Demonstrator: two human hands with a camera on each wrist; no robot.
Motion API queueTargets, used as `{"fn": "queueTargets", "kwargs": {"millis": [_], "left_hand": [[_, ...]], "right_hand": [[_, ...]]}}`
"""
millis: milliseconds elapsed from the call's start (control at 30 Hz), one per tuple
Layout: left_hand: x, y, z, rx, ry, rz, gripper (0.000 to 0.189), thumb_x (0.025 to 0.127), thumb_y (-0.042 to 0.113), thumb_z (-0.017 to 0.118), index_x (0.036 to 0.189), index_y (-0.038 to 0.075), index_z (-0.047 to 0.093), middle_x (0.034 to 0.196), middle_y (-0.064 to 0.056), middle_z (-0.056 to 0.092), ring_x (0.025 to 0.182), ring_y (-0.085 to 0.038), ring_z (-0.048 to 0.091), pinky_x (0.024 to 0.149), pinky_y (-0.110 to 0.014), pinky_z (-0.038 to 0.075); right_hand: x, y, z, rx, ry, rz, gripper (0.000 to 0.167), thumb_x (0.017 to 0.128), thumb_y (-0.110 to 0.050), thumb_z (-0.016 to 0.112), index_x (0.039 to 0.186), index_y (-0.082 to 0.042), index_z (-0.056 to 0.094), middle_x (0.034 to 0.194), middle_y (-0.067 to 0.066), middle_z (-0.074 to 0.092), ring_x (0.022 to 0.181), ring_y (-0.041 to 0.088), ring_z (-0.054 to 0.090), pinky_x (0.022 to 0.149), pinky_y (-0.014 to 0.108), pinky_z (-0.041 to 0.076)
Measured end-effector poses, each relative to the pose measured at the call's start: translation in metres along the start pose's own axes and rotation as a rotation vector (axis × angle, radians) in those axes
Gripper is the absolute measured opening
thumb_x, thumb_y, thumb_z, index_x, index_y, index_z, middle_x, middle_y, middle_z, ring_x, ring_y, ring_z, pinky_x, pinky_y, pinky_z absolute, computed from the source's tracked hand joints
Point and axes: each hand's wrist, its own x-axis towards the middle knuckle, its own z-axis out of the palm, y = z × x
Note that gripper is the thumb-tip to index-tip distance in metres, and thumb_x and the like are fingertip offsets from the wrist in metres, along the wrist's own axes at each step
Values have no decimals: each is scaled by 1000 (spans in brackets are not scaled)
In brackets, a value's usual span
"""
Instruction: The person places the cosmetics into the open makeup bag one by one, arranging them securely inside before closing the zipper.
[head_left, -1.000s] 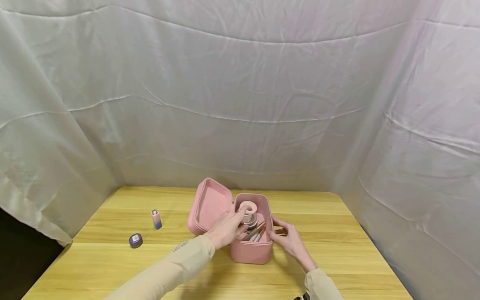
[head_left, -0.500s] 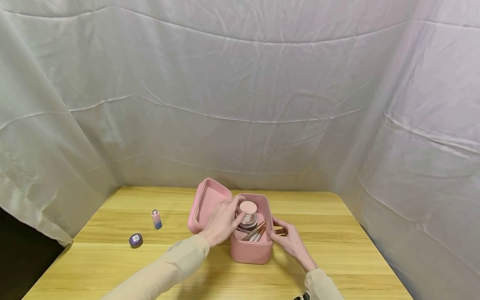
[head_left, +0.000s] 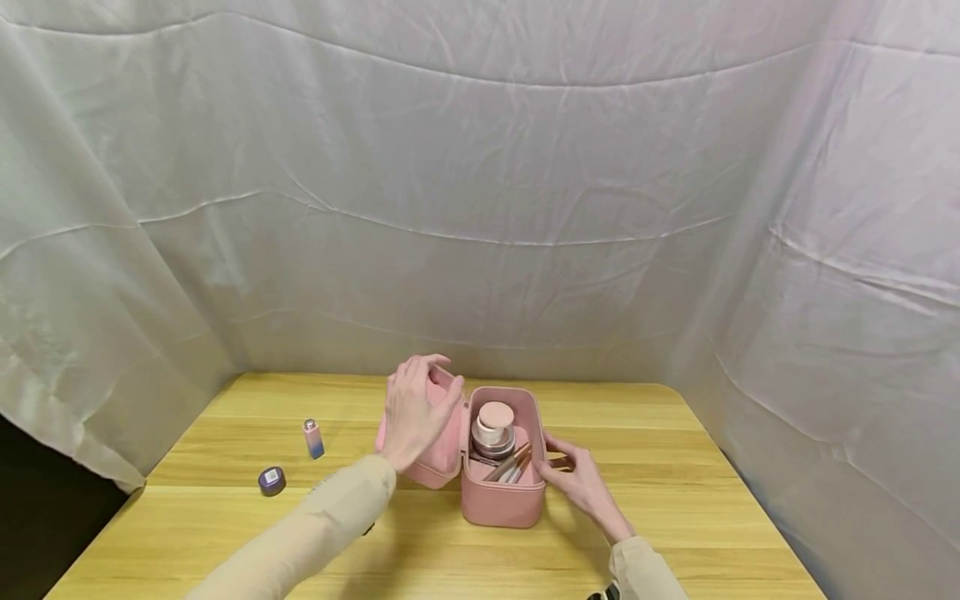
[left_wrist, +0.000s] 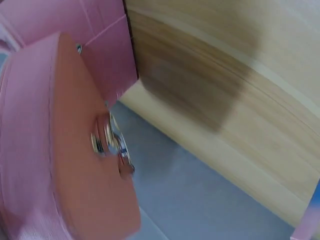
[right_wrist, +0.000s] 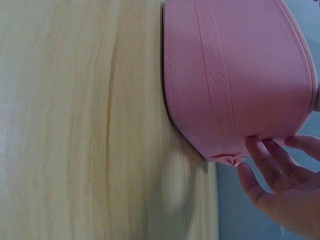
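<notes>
A pink vanity case [head_left: 504,507] stands on the table with its pink lid [head_left: 444,437] raised at the left on its hinge. My left hand [head_left: 411,412] grips the lid's outer edge, thumb towards the inside; its far fingers are partly hidden. In the left wrist view the lid's side [left_wrist: 95,185] carries a metal clasp [left_wrist: 107,137]. My right hand [head_left: 581,483] rests its fingertips against the case's right wall; in the right wrist view its fingers [right_wrist: 272,167] touch the pink side. Inside the case are a round pink-topped jar [head_left: 497,414] and several slim brushes or pens [head_left: 513,467].
Left of the case, a pink-and-blue tube [head_left: 313,440] stands on the wooden table [head_left: 660,500], and a small purple round jar [head_left: 272,481] sits nearer. Pale curtains [head_left: 480,167] hang behind and on both sides.
My left hand has left the jar inside the case and moved left onto the lid. The lid has tilted up a little. My right hand stays in place.
</notes>
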Motion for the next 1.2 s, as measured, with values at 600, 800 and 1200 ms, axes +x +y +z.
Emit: {"fn": "queueTargets", "kwargs": {"millis": [600,800,1200], "left_hand": [[40,-66,-63,-147,188,-647,55,90,35,68,136,9,51,118,-17,52,110,-33,43,102,-47,31],[37,-93,-82,-124,126,-771,68,89,33,71,144,6,42,134,-24,48,125,-39,41,111,-52,31],[24,-129,-106,23,-199,-899,86,87,43,72,150,-3,38,157,-31,35,123,-41,49,98,-45,48]], "right_hand": [[1,1,-2,-2,-38,-40,58,93,-5,68,143,13,45,133,36,58,102,35,70,76,15,55],[1,1,-2,7,-34,-35,57,93,-5,68,144,11,46,133,35,58,101,35,70,75,16,55],[1,1,-2,-3,-37,-42,57,93,-4,67,143,11,46,133,35,58,101,34,70,75,16,55]]}}
